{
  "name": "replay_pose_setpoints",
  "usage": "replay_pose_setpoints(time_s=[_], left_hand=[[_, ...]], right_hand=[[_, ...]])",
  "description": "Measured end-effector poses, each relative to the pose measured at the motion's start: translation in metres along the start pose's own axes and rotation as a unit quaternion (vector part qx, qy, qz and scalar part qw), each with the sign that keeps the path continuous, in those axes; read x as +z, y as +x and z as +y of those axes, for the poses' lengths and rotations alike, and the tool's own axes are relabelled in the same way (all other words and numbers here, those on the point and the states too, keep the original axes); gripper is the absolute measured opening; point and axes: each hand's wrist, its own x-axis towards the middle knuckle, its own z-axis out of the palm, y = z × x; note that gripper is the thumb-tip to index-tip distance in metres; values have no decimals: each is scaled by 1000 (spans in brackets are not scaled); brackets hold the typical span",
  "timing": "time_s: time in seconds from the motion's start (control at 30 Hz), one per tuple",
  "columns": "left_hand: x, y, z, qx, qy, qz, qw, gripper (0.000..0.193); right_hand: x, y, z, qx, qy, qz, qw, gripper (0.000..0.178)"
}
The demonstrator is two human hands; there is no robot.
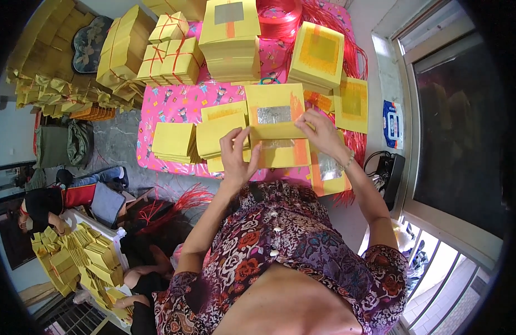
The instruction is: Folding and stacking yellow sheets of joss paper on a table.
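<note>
A yellow joss paper sheet point(277, 131) with a silver foil patch and orange smears lies in front of me, a band of it folded over. My right hand point(322, 134) pinches the right end of that fold between thumb and fingers. At the fold's left end, my left hand point(237, 156) grips the edge with thumb and forefinger, the other fingers curled loosely. Under the fold, another foil patch point(277, 143) shows on yellow paper. Beside my left hand are piles of folded yellow paper point(174, 139). A loose foil sheet point(329, 167) lies below my right wrist.
Tall yellow paper stacks point(230, 56) and red-tied bundles point(180, 60) stand at the back of the pink table point(199, 95). Red plastic cord point(277, 17) hangs over its far right. At lower left, other people work around a paper-covered table point(85, 251). A window point(459, 128) is at right.
</note>
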Motion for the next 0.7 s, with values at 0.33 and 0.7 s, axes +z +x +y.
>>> replay_pose_setpoints(time_s=[0.33, 0.7], left_hand=[[40, 28, 5, 138, 107, -235, 956, 65], [53, 33, -11, 107, 102, -285, 947, 70]], right_hand=[[8, 86, 42, -41, -91, 96, 990, 23], [18, 108, 37, -125, -265, 115, 949, 16]])
